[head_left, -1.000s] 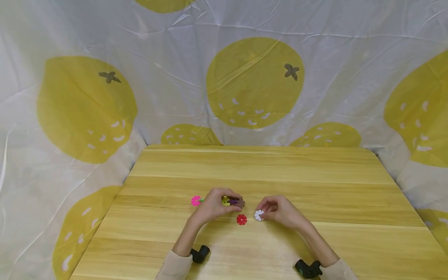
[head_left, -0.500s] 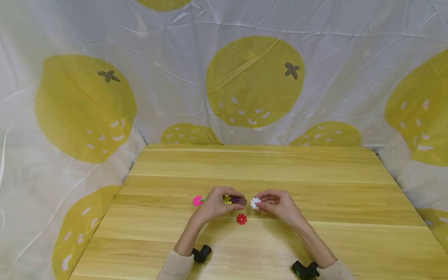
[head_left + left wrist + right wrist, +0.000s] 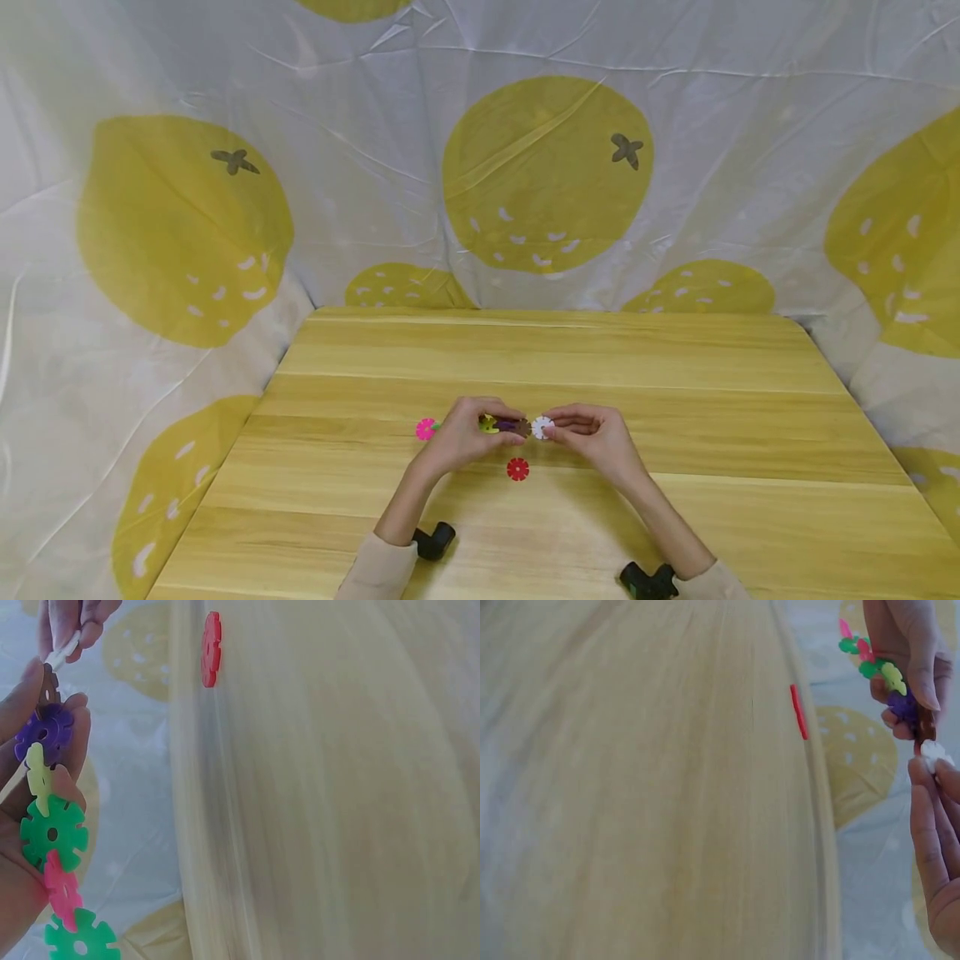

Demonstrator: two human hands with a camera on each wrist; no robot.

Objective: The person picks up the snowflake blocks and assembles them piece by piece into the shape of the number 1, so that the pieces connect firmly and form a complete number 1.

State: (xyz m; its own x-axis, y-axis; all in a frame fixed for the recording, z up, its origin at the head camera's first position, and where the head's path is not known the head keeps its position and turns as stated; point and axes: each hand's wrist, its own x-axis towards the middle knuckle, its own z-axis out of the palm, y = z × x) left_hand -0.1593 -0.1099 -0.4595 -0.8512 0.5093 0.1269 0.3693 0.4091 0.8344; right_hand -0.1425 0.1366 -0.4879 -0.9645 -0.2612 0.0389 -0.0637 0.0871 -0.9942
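Note:
A chain of notched plastic discs lies along my left hand (image 3: 459,437), whose thumb and fingers pinch the brown disc (image 3: 522,429) at its end. Behind it in the left wrist view follow a purple disc (image 3: 58,739), a yellow disc (image 3: 39,780), a green disc (image 3: 69,829), a pink disc (image 3: 61,889) and another green one. The far pink end disc (image 3: 424,430) shows left of the hand in the head view. My right hand (image 3: 600,437) pinches a white disc (image 3: 539,428) between thumb and fingers, its edge right at the brown disc's edge.
A loose red disc (image 3: 512,472) lies flat on the wooden table (image 3: 675,358), just nearer than the hands. Black wrist-worn devices, left (image 3: 435,542) and right (image 3: 647,581), stick out beside the forearms. A curtain (image 3: 360,167) with yellow fruit prints hangs around the table.
My right hand has moved left and away from me, bringing the white disc up to the brown disc. The left hand has shifted slightly right with the chain. The red disc stays put.

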